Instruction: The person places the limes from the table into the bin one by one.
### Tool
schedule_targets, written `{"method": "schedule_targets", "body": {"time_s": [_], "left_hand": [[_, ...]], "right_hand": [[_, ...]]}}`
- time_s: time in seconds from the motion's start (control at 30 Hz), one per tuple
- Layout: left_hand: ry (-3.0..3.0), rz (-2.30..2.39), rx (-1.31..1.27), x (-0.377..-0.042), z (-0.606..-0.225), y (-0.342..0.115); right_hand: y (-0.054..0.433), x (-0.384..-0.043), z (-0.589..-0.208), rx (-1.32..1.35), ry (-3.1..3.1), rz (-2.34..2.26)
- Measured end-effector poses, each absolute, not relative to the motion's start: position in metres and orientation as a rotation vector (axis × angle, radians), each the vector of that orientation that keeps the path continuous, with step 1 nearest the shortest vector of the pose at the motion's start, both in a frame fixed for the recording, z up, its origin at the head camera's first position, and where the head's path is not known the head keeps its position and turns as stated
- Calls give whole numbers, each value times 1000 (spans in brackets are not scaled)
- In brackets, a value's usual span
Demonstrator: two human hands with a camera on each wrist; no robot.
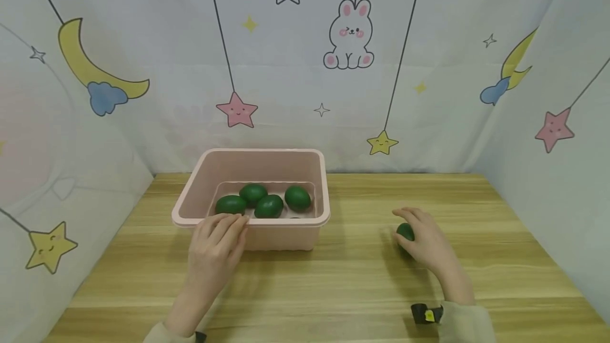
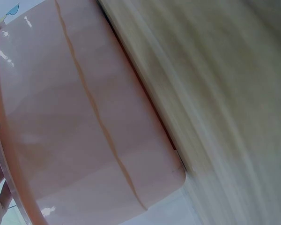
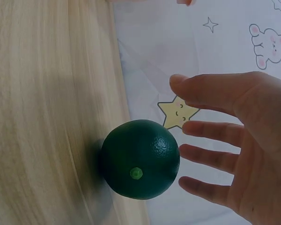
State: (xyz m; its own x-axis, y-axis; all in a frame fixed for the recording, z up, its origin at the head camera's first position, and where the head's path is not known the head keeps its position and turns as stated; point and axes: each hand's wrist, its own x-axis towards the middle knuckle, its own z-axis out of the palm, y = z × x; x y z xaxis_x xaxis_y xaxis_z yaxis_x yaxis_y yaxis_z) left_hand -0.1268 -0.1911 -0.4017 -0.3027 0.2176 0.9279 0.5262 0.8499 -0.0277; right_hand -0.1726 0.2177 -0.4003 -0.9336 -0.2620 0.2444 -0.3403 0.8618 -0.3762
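Observation:
My left hand (image 1: 216,250) holds the near rim of a pink plastic box (image 1: 267,237), left of its middle. In the left wrist view the fingers (image 2: 4,194) show at the rim's edge, beside the box's smooth outer wall. Several glossy dark green avocados (image 1: 269,206) lie on the box floor. To the right, a single avocado (image 3: 140,159) rests on the table, its pale green stem spot facing the wrist camera. Beside it my right hand (image 1: 426,240) is spread, thumb and fingers extended around the fruit without closing on it.
The wooden table (image 1: 352,290) carries the box at its back left. White fabric walls (image 1: 305,78) printed with stars, moons and a rabbit rise behind and at both sides. A dark strap (image 1: 426,314) sits at the right wrist.

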Motion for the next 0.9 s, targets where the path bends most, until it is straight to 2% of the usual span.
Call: {"method": "schedule_targets", "body": {"time_s": [0.9], "left_hand": [[-1864, -340, -558, -128, -401, -191]], "right_hand": [[222, -172, -406, 425, -2975, 634]]}}
